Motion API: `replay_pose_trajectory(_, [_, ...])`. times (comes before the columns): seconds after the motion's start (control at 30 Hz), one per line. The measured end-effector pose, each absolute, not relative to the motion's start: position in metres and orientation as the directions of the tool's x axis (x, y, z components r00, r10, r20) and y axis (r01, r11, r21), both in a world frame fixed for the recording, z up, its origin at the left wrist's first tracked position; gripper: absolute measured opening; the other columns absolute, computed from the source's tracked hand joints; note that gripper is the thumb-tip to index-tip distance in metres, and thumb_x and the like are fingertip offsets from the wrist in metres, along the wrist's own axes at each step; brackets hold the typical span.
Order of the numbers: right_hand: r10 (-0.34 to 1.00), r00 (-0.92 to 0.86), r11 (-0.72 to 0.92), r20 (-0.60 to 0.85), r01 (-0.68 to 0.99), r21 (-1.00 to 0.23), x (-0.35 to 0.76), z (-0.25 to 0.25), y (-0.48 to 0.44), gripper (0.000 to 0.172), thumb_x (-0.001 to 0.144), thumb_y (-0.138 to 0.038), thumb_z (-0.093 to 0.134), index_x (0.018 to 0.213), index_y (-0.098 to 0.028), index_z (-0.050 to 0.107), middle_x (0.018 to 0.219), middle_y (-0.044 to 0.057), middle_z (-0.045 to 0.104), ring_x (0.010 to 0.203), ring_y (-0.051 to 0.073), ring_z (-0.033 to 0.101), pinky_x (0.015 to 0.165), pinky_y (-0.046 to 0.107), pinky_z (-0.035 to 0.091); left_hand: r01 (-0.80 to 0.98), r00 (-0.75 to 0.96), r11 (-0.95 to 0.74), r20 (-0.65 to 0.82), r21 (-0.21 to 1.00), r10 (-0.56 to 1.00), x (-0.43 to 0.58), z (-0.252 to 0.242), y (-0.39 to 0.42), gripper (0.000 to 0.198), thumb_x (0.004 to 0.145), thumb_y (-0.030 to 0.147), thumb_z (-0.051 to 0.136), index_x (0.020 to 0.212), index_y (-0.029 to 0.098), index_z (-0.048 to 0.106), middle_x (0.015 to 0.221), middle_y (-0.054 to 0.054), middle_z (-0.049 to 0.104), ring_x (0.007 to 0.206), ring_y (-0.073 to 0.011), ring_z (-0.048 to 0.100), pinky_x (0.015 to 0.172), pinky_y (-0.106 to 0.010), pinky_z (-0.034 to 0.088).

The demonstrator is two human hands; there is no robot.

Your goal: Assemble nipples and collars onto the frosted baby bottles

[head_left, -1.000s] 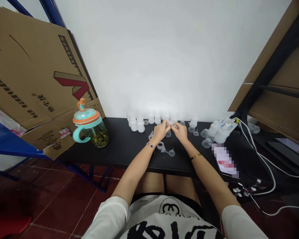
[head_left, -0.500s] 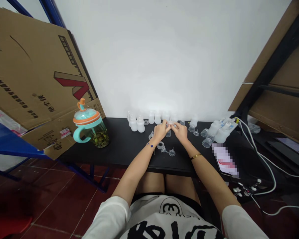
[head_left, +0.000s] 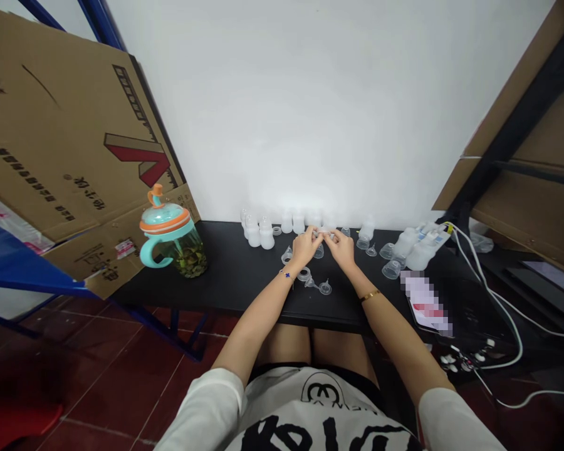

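Note:
My left hand [head_left: 306, 245] and my right hand [head_left: 340, 248] meet over the far half of the black table, fingertips almost touching. Both are closed in a pinch on a small translucent bottle part, mostly hidden by the fingers; its exact kind is unclear. Just below the hands stands a clear cap [head_left: 318, 252]. Closer to me lie a ring collar [head_left: 304, 274] and clear silicone nipples [head_left: 325, 287]. Another clear piece [head_left: 287, 255] is beside my left wrist. White baby bottles [head_left: 266, 233] stand near the wall, some partly behind my hands.
A lidded jug [head_left: 173, 241] with leaves inside stands at the left, beside a large cardboard box [head_left: 66, 138]. To the right are lying bottles [head_left: 420, 255], clear caps [head_left: 391, 269], a phone [head_left: 425, 304] and white cables [head_left: 507, 307]. The table [head_left: 244, 282] ends just before my lap.
Both hands stay together in nearly the same place, with slight finger movement around the small part. The whole view has shifted very slightly; the objects on the table have not visibly moved.

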State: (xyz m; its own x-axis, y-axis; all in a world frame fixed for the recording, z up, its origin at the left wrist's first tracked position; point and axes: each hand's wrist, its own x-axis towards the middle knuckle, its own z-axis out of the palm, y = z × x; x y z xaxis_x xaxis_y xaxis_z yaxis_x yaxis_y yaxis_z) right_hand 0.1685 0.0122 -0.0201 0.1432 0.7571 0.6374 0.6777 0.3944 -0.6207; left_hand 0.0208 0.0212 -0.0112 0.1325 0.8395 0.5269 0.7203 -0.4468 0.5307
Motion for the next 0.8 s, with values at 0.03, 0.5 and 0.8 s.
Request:
replay_pose_trajectory(0.03, [0.758,0.147,0.405,0.635,0.657,-0.635,0.1675,-0.0197,0.0118,0.044,0.091,-0.056,0.050,0.087,-0.019,0.074,0.048,-0.005,0.046,0.047,0.015,0.043,0.055,0.027,0.031,0.688,0.107,-0.449,0.533,0.570,0.840,0.0215,-0.0117,0.0218,0.022,0.098,0.036,0.055,0.114,0.023,0.063,0.081,-0.001,0.071,0.077,-0.0190,0.069,0.070,-0.025,0.043])
replay_pose_trajectory(0.5, [0.778,0.122,0.431,0.617,0.610,-0.664,0.1615,-0.0180,0.0069,0.044,0.093,-0.055,0.050,0.107,-0.018,0.071,0.067,0.002,0.066,0.059,0.019,0.060,0.061,0.027,0.042,0.447,0.002,-0.389,0.434,0.806,0.901,0.0235,-0.0081,0.0222,0.022,0.098,0.037,0.055,0.110,0.022,0.066,0.104,-0.004,0.077,0.067,-0.0141,0.071,0.073,-0.025,0.051])
replay_pose_trajectory(0.8, [0.783,0.145,0.405,0.604,0.618,-0.673,0.1618,-0.0185,0.0069,0.038,0.094,-0.048,0.051,0.109,-0.019,0.070,0.078,0.004,0.073,0.060,0.019,0.062,0.063,0.028,0.044,0.543,0.011,-0.431,0.507,0.721,0.862,0.0218,-0.0087,0.0204,0.022,0.096,0.039,0.060,0.109,0.022,0.067,0.103,-0.004,0.076,0.078,-0.0165,0.071,0.077,-0.026,0.049])
